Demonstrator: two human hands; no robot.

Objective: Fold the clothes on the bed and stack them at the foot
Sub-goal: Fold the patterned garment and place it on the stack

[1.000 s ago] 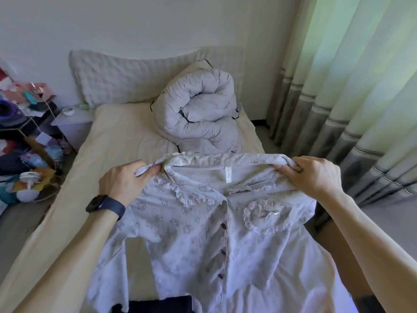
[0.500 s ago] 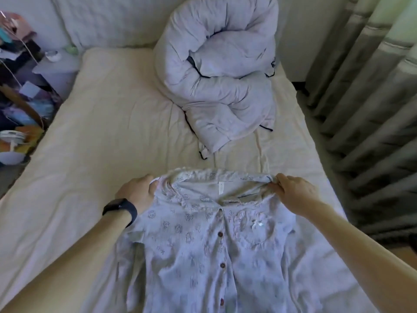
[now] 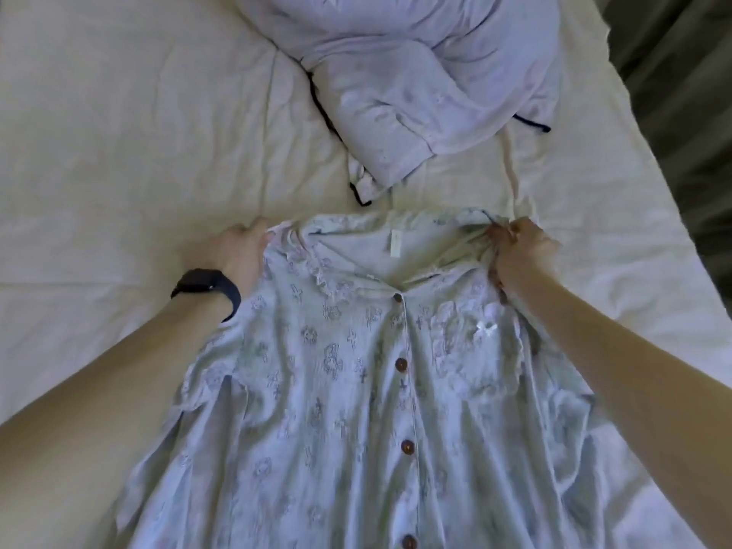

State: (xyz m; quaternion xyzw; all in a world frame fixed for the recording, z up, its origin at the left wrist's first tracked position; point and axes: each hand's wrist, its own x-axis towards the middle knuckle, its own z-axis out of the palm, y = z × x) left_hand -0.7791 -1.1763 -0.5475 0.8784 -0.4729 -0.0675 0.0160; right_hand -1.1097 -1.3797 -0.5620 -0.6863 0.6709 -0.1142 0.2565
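Since the bed (image 3: 119, 160) serves as the working surface, its pale wrinkled sheet fills nearly the whole view. A rolled duvet (image 3: 435, 73) is parked toward the head end, its nearest corner just beside the garment's collar. Below it a pale printed nightshirt (image 3: 317, 410) lies front up along the middle of the bed, with the collar toward the duvet and the hem running off the lower edge. This looks like spreading it flat before any fold is made. Both bare arms reach to its shoulders. The right grip (image 3: 523, 251) pinches a bunch of cloth at the shoulder seam, fingers curled and fabric creased under them, probably to draw the top edge taut. The left grip (image 3: 237, 251) sits at the other shoulder with its fingers curled. The fingertips are hidden behind the hand and the cloth edge, so it only appears to hold the seam. A dark wristband (image 3: 206, 289) circles that wrist. Brown buttons (image 3: 401, 364) run down the closed front, which should keep the two halves together when the sides are turned in. A small white label (image 3: 394, 243) shows inside the neck.
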